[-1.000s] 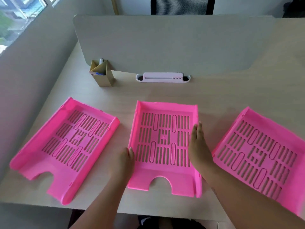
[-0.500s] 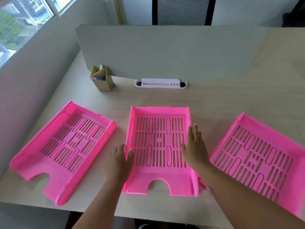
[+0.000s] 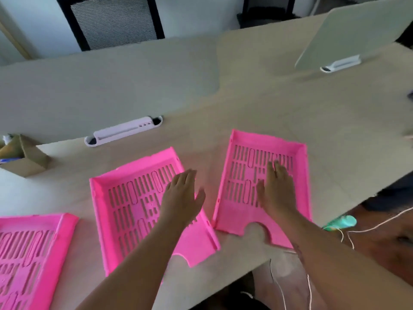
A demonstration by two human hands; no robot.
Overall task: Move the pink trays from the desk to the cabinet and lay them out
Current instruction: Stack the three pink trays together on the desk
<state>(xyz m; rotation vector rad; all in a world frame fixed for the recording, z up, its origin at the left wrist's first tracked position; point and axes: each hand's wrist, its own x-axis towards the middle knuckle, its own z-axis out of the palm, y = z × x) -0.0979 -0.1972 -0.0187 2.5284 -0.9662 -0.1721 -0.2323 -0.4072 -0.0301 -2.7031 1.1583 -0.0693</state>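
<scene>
Three pink slotted trays lie flat on the light wooden desk (image 3: 279,113). The right tray (image 3: 243,175) sits near the desk's front right edge, and my right hand (image 3: 278,189) hovers over or rests on its slotted floor, fingers spread, palm down. The middle tray (image 3: 131,198) lies turned at an angle, and my left hand (image 3: 182,198) is over its right side with the fingers apart. The left tray (image 3: 33,253) is cut off by the picture's lower left corner. Neither hand grips anything. No cabinet is in view.
A grey divider panel (image 3: 100,90) stands along the desk's back, with a white cable slot (image 3: 123,133) at its foot. A cardboard pen holder (image 3: 22,157) is at far left. A second divider (image 3: 357,30) stands at back right. A black chair (image 3: 111,21) is behind. Cords hang at lower right.
The view has swung to the right. My hands have left the sides of the middle tray: the right one is now over the right tray, the left one over the middle tray's right side.
</scene>
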